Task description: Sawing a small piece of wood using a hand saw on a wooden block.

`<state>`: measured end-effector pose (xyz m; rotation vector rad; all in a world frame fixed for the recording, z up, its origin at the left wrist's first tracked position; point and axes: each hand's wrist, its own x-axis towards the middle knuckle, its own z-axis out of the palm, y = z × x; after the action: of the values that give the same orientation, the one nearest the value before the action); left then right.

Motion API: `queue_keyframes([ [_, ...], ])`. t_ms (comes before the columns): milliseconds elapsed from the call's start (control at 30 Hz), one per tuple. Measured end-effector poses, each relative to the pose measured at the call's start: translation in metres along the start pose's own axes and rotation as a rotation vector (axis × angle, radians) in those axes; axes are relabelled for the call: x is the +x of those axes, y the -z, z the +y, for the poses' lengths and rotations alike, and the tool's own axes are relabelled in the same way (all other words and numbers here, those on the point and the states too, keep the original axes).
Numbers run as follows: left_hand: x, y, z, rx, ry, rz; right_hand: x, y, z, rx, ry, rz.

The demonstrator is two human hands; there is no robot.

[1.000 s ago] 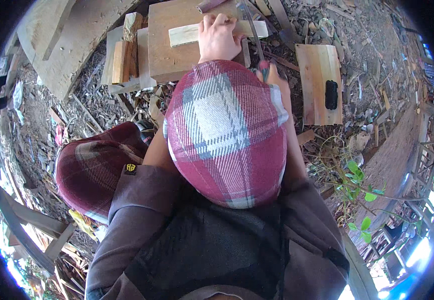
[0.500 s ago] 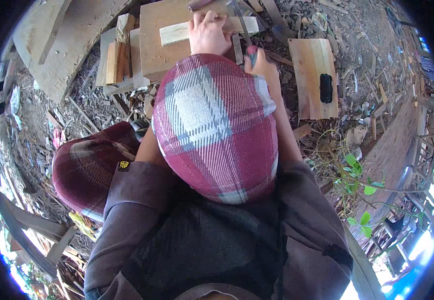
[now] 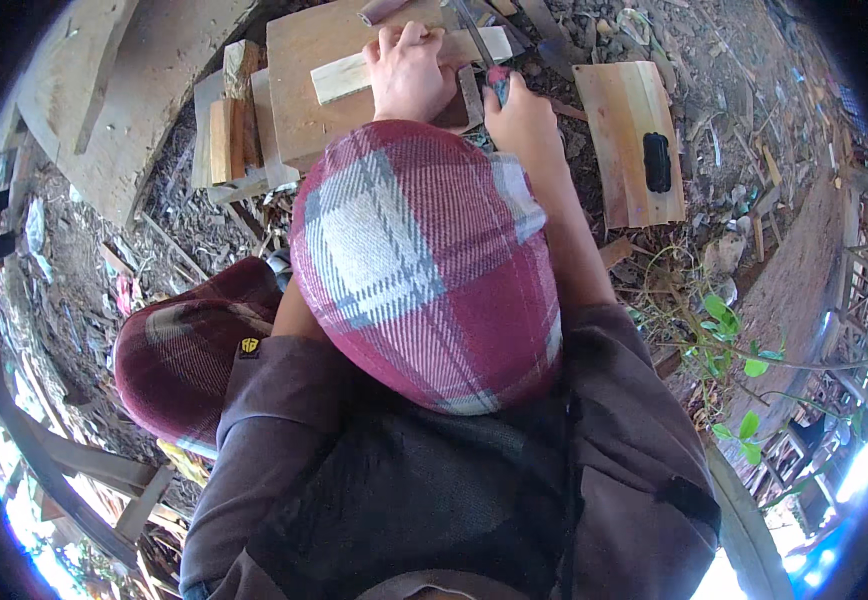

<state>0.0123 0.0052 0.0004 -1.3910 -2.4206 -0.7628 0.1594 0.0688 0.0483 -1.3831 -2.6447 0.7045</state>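
Note:
My left hand grips a pale wooden strip, its fingers curled over the top and pressing it onto a brown wooden block. The strip's right end sticks out beyond the block. In my right hand is the red and blue handle of a narrow-bladed hand saw. Its metal blade points away from me and crosses the strip to the right of my left hand. The blade's teeth are too small to make out. My knee, in plaid cloth, rises just below both hands.
Right of the block lies a flat board with a black oblong object on it. Short wood offcuts stand at the left, beside a large panel. Wood scraps litter the dirt ground; a leafy plant grows at the right.
My right hand has pushed the saw a little farther forward across the strip. My left hand keeps its hold. The whole view has shifted slightly.

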Motion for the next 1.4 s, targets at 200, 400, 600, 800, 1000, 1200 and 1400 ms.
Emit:
queue_keyframes([
  [200, -0.005, 0.007, -0.009, 0.02, 0.053, -0.014, -0.05, 0.011, -0.006, 0.06, -0.066, -0.143],
  [400, -0.002, 0.012, -0.006, 0.018, 0.018, -0.007, -0.087, 0.043, 0.008, 0.07, -0.133, -0.227],
  [600, -0.001, 0.013, 0.006, -0.024, 0.009, -0.086, -0.009, 0.009, -0.006, -0.03, -0.038, -0.058],
  [800, -0.004, 0.013, -0.002, -0.012, 0.064, -0.067, -0.053, 0.03, -0.009, -0.002, -0.125, -0.172],
  [1000, -0.005, 0.017, -0.008, 0.001, 0.012, -0.039, -0.073, 0.039, 0.003, 0.05, -0.113, -0.226],
  [1200, -0.001, 0.01, 0.006, -0.047, 0.046, -0.066, -0.008, 0.011, 0.002, -0.052, 0.009, -0.044],
  [1400, -0.007, 0.012, -0.005, -0.002, 0.044, -0.054, -0.087, 0.027, 0.031, 0.206, -0.032, -0.166],
])
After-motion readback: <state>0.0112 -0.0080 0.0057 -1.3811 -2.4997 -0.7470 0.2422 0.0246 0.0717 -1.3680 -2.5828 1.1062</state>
